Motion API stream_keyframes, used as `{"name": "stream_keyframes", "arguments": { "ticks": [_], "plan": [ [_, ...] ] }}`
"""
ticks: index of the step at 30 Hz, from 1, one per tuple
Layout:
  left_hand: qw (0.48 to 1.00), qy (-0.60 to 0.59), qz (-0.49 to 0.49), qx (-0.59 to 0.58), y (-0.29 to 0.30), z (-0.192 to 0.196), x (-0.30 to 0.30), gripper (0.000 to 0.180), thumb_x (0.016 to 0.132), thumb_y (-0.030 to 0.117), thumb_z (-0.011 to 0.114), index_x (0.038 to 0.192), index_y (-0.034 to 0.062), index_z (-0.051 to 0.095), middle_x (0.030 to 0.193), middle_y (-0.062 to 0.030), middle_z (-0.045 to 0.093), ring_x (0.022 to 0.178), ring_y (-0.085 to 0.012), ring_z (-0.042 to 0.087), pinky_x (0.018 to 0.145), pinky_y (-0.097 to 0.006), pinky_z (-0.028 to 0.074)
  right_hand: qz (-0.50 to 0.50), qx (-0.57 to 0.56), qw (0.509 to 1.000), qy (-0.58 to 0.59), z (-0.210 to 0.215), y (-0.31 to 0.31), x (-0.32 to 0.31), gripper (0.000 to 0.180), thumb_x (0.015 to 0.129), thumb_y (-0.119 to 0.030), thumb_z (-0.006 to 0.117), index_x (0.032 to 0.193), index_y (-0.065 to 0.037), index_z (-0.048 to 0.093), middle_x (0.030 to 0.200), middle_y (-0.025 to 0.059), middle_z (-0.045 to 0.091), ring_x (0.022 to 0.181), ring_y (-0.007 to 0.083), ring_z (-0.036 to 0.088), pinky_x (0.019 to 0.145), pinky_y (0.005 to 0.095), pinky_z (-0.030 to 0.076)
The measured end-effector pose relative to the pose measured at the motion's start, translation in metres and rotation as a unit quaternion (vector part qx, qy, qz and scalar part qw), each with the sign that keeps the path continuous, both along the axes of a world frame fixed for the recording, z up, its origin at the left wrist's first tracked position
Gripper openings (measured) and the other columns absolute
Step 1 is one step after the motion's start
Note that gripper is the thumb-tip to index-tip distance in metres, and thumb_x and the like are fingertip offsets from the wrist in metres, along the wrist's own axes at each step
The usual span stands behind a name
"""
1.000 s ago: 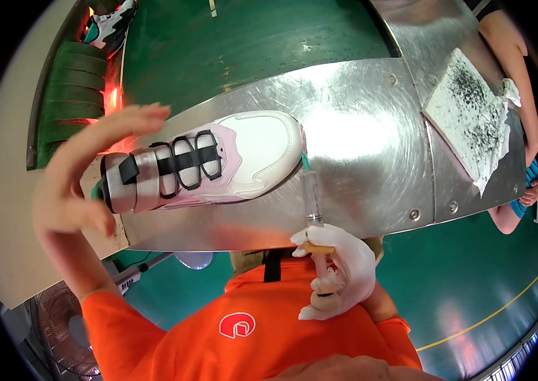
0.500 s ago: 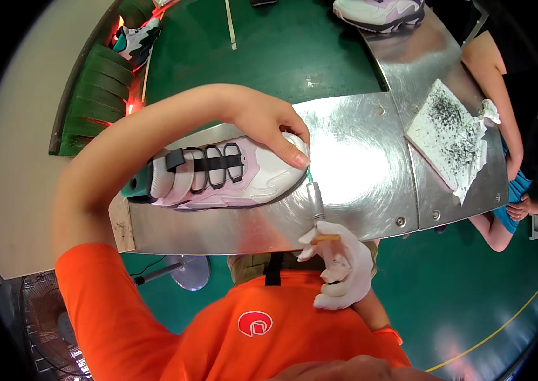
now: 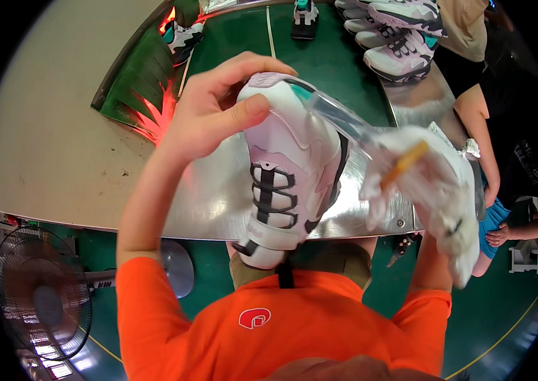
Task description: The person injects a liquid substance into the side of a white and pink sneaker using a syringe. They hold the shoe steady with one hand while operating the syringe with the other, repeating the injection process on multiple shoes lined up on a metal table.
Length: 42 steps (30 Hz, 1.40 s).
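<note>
A white and lilac sneaker (image 3: 288, 159) with black lacing loops is raised toward me, its toe pointing away and its heel close to my body. My bare left hand (image 3: 224, 111) grips the toe, with the thumb on the upper and the fingers reaching over toward the sole. A white glove covers my right hand (image 3: 431, 184), which holds a clear tube (image 3: 345, 120) with a green tip. That tip meets the sole edge beside the toe. A yellow-brown stick (image 3: 403, 164) lies between the gloved fingers; motion blurs this hand.
Below the sneaker is a shiny metal table (image 3: 218, 197). Behind it runs a green belt (image 3: 231, 47), carrying a dark-soled shoe (image 3: 305, 19). Several similar sneakers (image 3: 399, 57) are piled at the back right, near other people. Red light glows by a slatted green curtain (image 3: 132, 95). A fan (image 3: 46, 305) stands lower left.
The sneaker has come up off the table and turned from toe-right to toe-away. My right hand has risen with the tube, from near my body to beside the sneaker. The view has shifted.
</note>
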<state>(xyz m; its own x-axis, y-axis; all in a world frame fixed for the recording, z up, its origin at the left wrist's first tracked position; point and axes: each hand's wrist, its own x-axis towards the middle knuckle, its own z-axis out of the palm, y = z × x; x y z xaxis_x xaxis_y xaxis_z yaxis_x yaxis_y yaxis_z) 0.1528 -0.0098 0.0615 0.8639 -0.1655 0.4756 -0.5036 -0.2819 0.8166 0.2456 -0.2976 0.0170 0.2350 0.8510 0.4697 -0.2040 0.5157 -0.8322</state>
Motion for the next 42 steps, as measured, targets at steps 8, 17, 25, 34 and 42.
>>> {"name": "stream_keyframes", "arguments": {
  "ticks": [8, 17, 25, 34, 42],
  "plan": [
    [0.977, -0.021, 0.144, -0.155, 0.033, -0.055, -0.017, 0.047, 0.095, 0.035, 0.063, 0.126, 0.0, 0.057, 0.109, -0.0029, 0.062, 0.095, -0.0096, 0.058, 0.079, -0.021, 0.046, -0.068, -0.048, 0.996, 0.014, 0.017, 0.059, -0.007, 0.102, 0.064, -0.049, 0.076, 0.133, 0.016, 0.041, 0.101, 0.0254, 0.062, 0.078, 0.026, 0.065, 0.064, 0.0341, 0.056],
    [0.912, 0.054, 0.274, -0.299, 0.064, -0.104, -0.018, 0.043, 0.1, 0.031, 0.055, 0.127, -0.002, 0.057, 0.095, 0.0028, 0.063, 0.077, -0.001, 0.052, 0.062, -0.016, 0.037, -0.069, -0.085, 0.994, 0.015, -0.032, 0.084, 0.017, 0.104, 0.059, -0.049, 0.08, 0.133, 0.015, 0.041, 0.101, 0.0252, 0.062, 0.074, 0.0256, 0.064, 0.065, 0.0344, 0.056],
    [0.883, 0.093, 0.327, -0.323, 0.073, -0.128, -0.016, 0.039, 0.101, 0.037, 0.05, 0.111, 0.0026, 0.065, 0.074, 0.0104, 0.049, 0.063, 0.0018, 0.036, 0.053, -0.017, 0.023, -0.076, -0.201, 0.971, 0.108, -0.034, 0.088, 0.01, 0.115, 0.051, -0.05, 0.088, 0.132, 0.014, 0.037, 0.1, 0.0263, 0.06, 0.076, 0.0302, 0.066, 0.064, 0.0366, 0.058],
    [0.86, 0.113, 0.346, -0.357, 0.071, -0.127, -0.019, 0.036, 0.1, 0.038, 0.054, 0.094, 0.0042, 0.064, 0.078, 0.0074, 0.054, 0.07, -0.0007, 0.042, 0.061, -0.019, 0.032, -0.075, -0.235, 0.964, 0.097, -0.043, 0.075, 0.012, 0.116, 0.051, -0.053, 0.088, 0.132, 0.014, 0.037, 0.099, 0.0258, 0.059, 0.074, 0.0306, 0.064, 0.06, 0.0351, 0.056],
    [0.861, 0.109, 0.335, -0.366, 0.069, -0.127, -0.018, 0.04, 0.097, 0.041, 0.058, 0.106, 0.003, 0.066, 0.089, 0.004, 0.063, 0.079, -0.0028, 0.053, 0.07, -0.018, 0.04, -0.089, -0.238, 0.964, 0.078, -0.047, 0.066, 0.013, 0.119, 0.05, -0.057, 0.088, 0.131, 0.014, 0.037, 0.097, 0.0256, 0.059, 0.072, 0.0308, 0.063, 0.057, 0.0345, 0.055]
  ]
}}
